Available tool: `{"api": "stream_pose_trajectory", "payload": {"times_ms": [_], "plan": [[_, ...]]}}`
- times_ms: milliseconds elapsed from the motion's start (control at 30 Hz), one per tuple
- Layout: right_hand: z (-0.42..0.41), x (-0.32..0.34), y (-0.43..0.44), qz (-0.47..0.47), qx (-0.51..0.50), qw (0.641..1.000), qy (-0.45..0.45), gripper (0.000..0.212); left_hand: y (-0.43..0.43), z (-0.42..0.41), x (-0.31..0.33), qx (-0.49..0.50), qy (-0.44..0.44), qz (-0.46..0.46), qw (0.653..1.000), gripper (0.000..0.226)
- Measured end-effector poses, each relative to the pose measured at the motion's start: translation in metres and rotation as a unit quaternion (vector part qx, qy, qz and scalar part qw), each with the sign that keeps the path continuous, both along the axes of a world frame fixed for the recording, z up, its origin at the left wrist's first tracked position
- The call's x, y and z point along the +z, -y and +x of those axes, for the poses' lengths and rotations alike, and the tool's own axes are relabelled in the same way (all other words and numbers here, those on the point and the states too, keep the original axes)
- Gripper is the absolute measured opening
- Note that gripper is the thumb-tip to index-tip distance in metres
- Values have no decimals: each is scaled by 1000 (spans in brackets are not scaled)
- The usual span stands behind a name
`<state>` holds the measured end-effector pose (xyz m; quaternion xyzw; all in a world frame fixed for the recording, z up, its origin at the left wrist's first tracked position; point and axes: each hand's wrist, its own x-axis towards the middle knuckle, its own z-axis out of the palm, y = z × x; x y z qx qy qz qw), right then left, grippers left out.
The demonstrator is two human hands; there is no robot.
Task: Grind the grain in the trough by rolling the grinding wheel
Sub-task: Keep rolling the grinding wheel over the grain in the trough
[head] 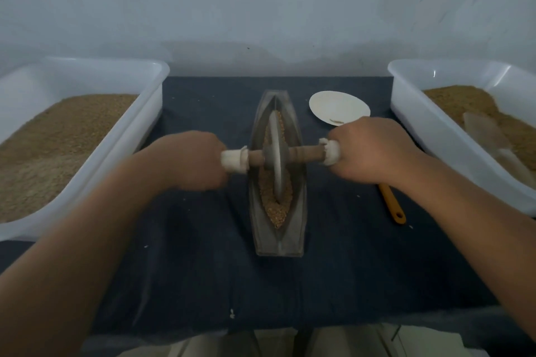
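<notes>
Most of the job looks undone. On the bench the trough runs near to far; the grinding wheel stands in it about midway, left hand and right hand each curled round an end of its handle. Grain at the near tip looks whole.

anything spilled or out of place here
Only small stuff: a few pale crumbs lie scattered on the dark cloth, the biggest near its front edge. The grain sits inside the trough, with the wheel in it.
</notes>
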<state>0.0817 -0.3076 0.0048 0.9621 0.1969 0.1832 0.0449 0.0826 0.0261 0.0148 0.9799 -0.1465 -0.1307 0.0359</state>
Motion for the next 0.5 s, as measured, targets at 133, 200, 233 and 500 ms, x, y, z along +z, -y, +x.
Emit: {"api": "stream_pose_trajectory", "payload": {"times_ms": [133,200,233,500], "plan": [[34,-7,-15,28,-71,995,58,44,16,41,7,25,144,34,989,21],[50,-8,-20,43,-84,992,82,36,24,61,10,31,224,58,972,24],[56,-6,-21,46,-88,992,73,34,26,69,11,30,243,65,967,25],[7,-2,-5,8,-64,996,-57,44,8,17,9,-24,86,33,995,20]]}}
